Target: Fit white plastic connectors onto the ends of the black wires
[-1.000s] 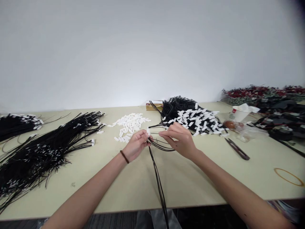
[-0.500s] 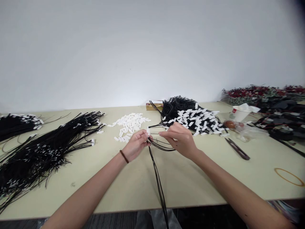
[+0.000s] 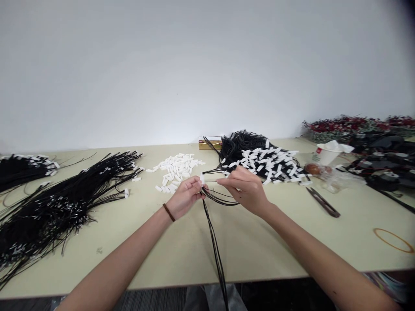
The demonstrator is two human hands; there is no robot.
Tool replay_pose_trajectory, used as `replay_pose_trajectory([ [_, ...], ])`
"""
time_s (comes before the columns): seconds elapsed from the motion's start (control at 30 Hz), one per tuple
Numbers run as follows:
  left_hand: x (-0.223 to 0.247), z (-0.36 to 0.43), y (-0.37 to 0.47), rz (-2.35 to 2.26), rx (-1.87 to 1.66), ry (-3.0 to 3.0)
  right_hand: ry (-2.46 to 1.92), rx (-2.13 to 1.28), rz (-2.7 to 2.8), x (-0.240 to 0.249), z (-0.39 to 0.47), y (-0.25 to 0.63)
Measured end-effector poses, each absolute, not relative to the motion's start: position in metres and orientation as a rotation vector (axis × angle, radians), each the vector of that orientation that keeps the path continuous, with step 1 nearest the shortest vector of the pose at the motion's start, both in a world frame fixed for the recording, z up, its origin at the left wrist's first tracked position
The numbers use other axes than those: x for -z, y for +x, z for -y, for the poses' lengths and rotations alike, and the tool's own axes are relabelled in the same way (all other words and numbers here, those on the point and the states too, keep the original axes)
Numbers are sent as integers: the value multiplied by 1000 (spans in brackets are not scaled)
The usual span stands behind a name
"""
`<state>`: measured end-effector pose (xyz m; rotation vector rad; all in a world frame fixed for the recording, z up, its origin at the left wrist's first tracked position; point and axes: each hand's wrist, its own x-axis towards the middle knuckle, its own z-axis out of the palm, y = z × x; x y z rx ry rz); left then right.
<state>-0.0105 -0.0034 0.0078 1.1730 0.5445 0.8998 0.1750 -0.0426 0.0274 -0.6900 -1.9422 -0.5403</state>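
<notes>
Pinched in my left hand (image 3: 188, 193) is a small white plastic connector (image 3: 202, 178), held upright with black wires at its right side. My right hand (image 3: 246, 190), a little to the right, has thumb and forefinger closed on a thin black wire (image 3: 212, 181) that runs toward the connector. Whether its tip sits inside the connector I cannot tell. More black wires (image 3: 222, 199) loop between the two hands, and a bundle (image 3: 214, 242) hangs from the left hand over the table's front edge. Behind the left hand lies a pile of loose white connectors (image 3: 177, 166).
Black wires with white connectors (image 3: 269, 162) are heaped behind my right hand. Long bundles of black wires (image 3: 71, 194) cover the left side. To the right are thread snips (image 3: 322, 202), a paper cup (image 3: 325, 154), a plastic bag (image 3: 340, 179), a yellow rubber band (image 3: 393, 240) and dark wired parts (image 3: 382, 160).
</notes>
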Motion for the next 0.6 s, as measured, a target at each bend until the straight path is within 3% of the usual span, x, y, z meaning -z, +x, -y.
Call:
replay_pose_trajectory([
  [0.6, -8, 6, -9, -541, -866, 1247, -829, 559, 1981, -19, 46, 165],
])
